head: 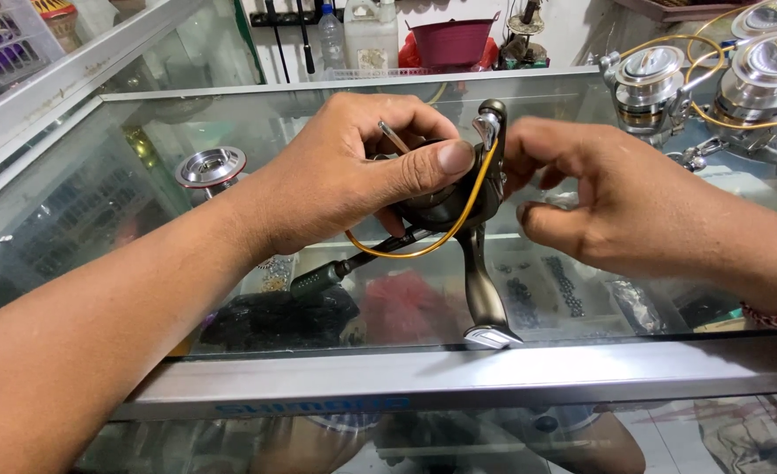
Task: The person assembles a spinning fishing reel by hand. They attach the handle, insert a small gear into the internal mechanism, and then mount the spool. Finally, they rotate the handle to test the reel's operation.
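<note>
My left hand (353, 171) is wrapped around the body of a dark bronze fishing reel (458, 206) with a gold bail wire, holding it above a glass counter (318, 114). The thumb lies across the reel's top. The reel's foot (486, 333) points down toward the counter's metal edge, and its handle with a dark knob (316, 281) sticks out to the lower left. My right hand (608, 197) is at the reel's right side, fingers curled and touching the bail arm near its top. What the fingertips pinch is hidden.
A loose silver spool (211, 167) lies on the glass at the left. Two silver reels (713, 83) with gold bails stand at the far right. Small tackle shows under the glass. Bottles and a red basin (452, 39) sit on the floor behind the counter.
</note>
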